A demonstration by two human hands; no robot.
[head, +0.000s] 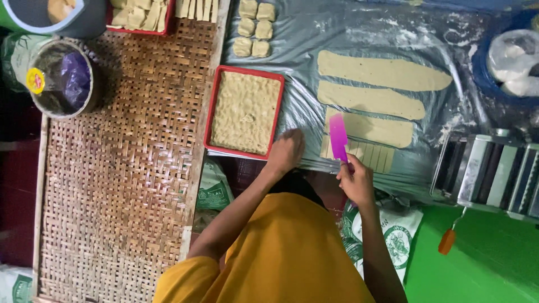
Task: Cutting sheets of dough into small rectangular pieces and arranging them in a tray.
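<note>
My right hand [356,180] grips a flat purple scraper [338,137], its blade standing on the nearest dough strip [375,131]. The near edge of that strip is cut into several small rectangles [368,155]. Two longer flat dough strips [384,73] [370,100] lie beyond it on the grey plastic sheet [348,33]. My left hand [286,150] rests knuckles-up on the sheet's near edge, between the scraper and a red tray [209,120] of lumpy dough. Its fingers are curled under and hidden.
A wide woven bamboo mat [123,168] lies to the left. Small dough squares [255,28] sit at the top, beside another red tray [137,17] of cut pieces. A metal roller machine [488,171] stands at the right. A bucket [62,78] sits far left, a blue bowl [514,56] far right.
</note>
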